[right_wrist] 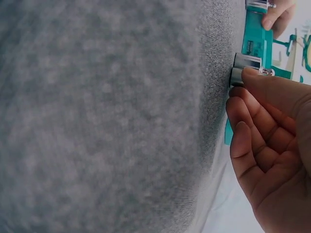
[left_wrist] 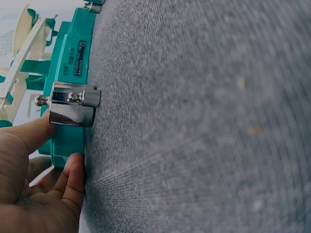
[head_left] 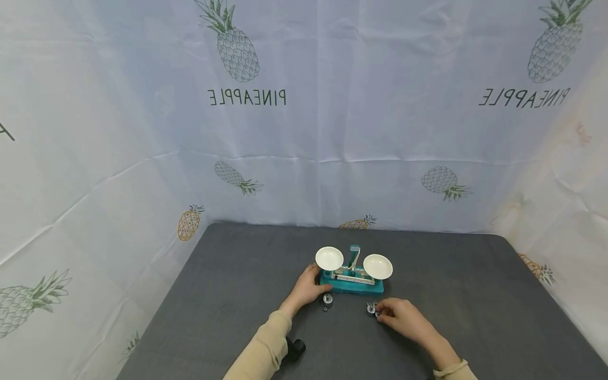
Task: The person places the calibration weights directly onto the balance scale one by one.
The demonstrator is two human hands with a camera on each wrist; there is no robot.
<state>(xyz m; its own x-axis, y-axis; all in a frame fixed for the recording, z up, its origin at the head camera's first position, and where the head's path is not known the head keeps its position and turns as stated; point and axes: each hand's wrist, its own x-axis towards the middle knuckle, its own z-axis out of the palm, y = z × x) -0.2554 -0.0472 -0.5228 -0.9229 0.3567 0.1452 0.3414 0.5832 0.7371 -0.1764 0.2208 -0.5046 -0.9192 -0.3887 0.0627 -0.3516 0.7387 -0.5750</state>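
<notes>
A teal balance scale (head_left: pixel 351 288) with two white pans (head_left: pixel 330 258) stands on the grey table. The left pan sits higher than the right one. My left hand (head_left: pixel 305 287) grips the left end of its base, thumb along the front. Just before that end stand a larger metal weight (left_wrist: pixel 65 115) and a smaller weight (left_wrist: pixel 91 98), close together in the left wrist view. Farther right, my right hand (head_left: pixel 405 318) pinches a small metal weight (right_wrist: pixel 236 76) between thumb and fingertips. Right beside it is a bigger shiny weight (right_wrist: pixel 248 60) on the table.
The dark grey table (head_left: pixel 456 274) reaches back to a hanging pale cloth (head_left: pixel 342 126) printed with pineapples, which also rises at both sides. A black object (head_left: pixel 296 348) shows beside the left sleeve (head_left: pixel 263 343).
</notes>
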